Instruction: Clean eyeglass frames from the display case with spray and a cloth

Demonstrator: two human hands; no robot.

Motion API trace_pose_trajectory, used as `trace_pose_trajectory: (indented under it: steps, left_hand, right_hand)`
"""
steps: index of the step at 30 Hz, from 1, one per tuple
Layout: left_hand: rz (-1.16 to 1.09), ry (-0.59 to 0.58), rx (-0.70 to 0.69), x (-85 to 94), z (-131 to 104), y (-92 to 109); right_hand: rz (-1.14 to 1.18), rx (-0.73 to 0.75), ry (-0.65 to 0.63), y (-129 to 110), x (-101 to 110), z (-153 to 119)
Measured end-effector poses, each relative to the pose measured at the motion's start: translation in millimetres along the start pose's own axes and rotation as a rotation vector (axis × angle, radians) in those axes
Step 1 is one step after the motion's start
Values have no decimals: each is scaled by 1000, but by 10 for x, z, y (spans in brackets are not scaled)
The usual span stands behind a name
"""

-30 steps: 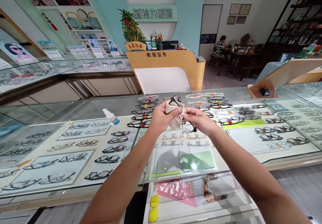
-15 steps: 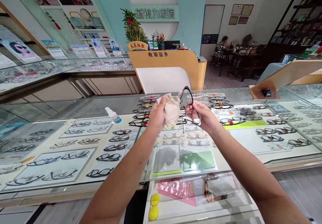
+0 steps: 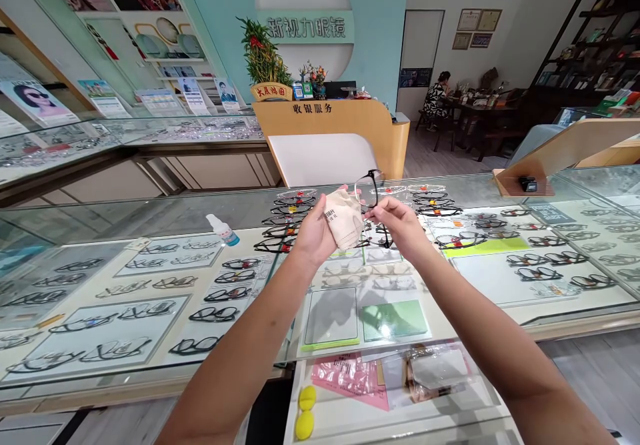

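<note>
Cloth in one hand, eyeglasses in the other

My left hand [image 3: 317, 231] cups the beige cloth [image 3: 344, 218], palm up, above the glass tabletop [image 3: 165, 221]; right of the cloth, my right hand [image 3: 397, 225] pinches the dark-framed eyeglasses [image 3: 373, 188], clear-lensed and tilted.

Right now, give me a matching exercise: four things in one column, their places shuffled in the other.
1. cloth
2. black-framed glasses
3. spray bottle
4. yellow round items

A. in the open drawer
B. in the right hand
C. in the left hand
D. on the glass counter

Pairs: 1-C; 2-B; 3-D; 4-A
</note>
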State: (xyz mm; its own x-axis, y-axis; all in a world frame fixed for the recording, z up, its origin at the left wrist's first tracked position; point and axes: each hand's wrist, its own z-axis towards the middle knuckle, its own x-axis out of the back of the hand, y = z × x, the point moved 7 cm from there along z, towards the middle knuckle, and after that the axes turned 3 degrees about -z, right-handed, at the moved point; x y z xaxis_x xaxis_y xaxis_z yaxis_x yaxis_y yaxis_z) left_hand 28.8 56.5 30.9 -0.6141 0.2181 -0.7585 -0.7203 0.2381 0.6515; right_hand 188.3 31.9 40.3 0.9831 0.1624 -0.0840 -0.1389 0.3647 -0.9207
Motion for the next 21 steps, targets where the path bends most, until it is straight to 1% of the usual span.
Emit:
trace_pose_trajectory:
  steps: [2, 4, 6, 8, 11, 14, 18, 21]
  left_hand:
    - [-19, -17, 3, -43, -23, -17]
    - [-29, -23, 6, -59, -37, -44]
    - [-30, -10, 10, -53, -46, -69]
    - [-22, 18, 9, -36, -54, -81]
    - [-9, 31, -10, -31, -61, -64]
    - [21, 20, -41, -22, -51, -29]
    - [81, 21, -100, 41, -18, 30]
    - [132, 11, -182, 81, 4, 115]
  right_hand:
    - [-402, 185, 62, -82, -13, -38]
    - [-815, 309, 67, -114, -132, -90]
    - [-1136, 312, -2, -50, -290, -121]
    - [-1339, 262, -73, 27, -413, -143]
    - [-1468, 244, -119, 54, -533, -176]
    - [-1502, 260, -168, 44, -599, -206]
    - [-1470, 279, -257, 55, -647, -240]
    - [-1367, 360, -307, 41, -682, -272]
